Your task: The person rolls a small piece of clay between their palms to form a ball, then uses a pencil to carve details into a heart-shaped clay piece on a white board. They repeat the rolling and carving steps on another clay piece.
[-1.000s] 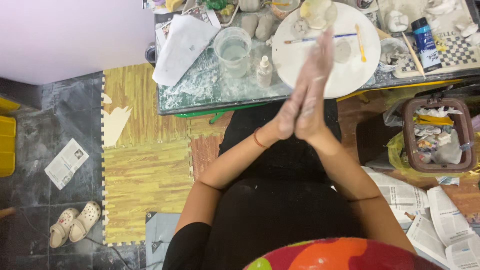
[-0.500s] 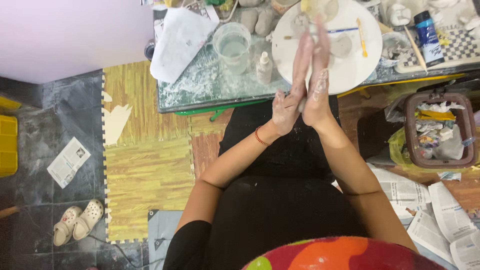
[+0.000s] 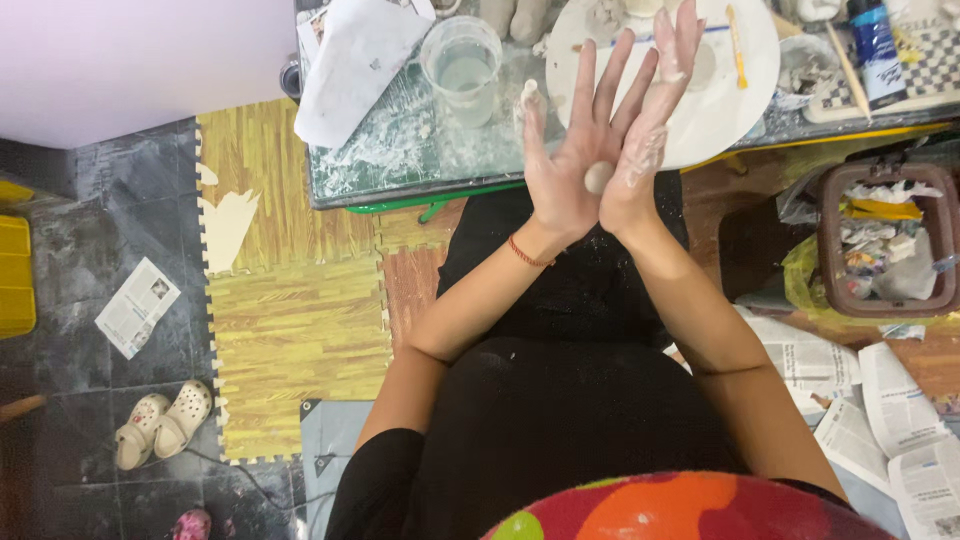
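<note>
Left hand (image 3: pixel 568 165) is spread wide open, palm up and fingers fanned, with a small ball of clay (image 3: pixel 598 177) sitting on the palm. Right hand (image 3: pixel 648 130) stands edge-on, flat and dusty white, its heel pressed against that ball, so the clay's pinched between both palms with no grip closed round it. Both hover over the near edge of the messy table (image 3: pixel 390 160). Behind them sits a big white round board (image 3: pixel 730 95), left of it a clear cup (image 3: pixel 461 62), then a little red bracelet (image 3: pixel 527 254) on the left wrist.
</note>
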